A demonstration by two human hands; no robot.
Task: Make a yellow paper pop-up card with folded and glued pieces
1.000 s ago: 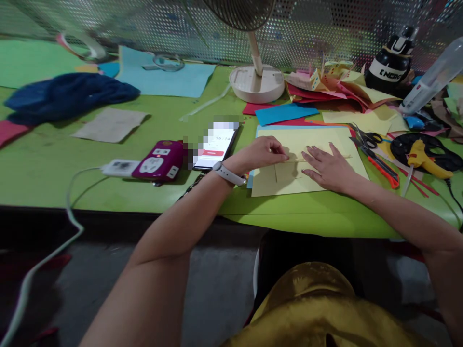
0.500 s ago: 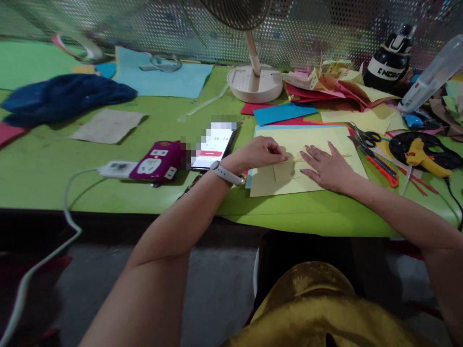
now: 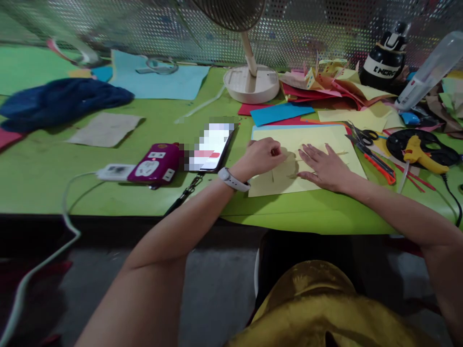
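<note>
A pale yellow paper sheet (image 3: 260, 187) lies on the green table, over a light blue sheet (image 3: 257, 129), with thin yellow strips on its surface. Above its left part is my left hand (image 3: 263, 155), fingers curled into a pinch; anything between them is hidden or too small to name. My right hand (image 3: 321, 165) lies palm down with fingers spread, pressing the yellow sheet and touching the strips there. Close to the right edge of the sheet lie scissors (image 3: 367, 137) and an orange box cutter (image 3: 381, 168).
Left of my arm are a phone (image 3: 211, 149) and a purple power strip (image 3: 156, 164). A fan base (image 3: 251, 89) and a pile of coloured paper (image 3: 336, 89) stand behind. To the right are a yellow glue gun (image 3: 419, 155) and a black bottle (image 3: 383, 67).
My left hand has drawn back from the strip on the sheet, and its fingers are more curled. My right hand stays spread on the paper. The view has shifted slightly.
</note>
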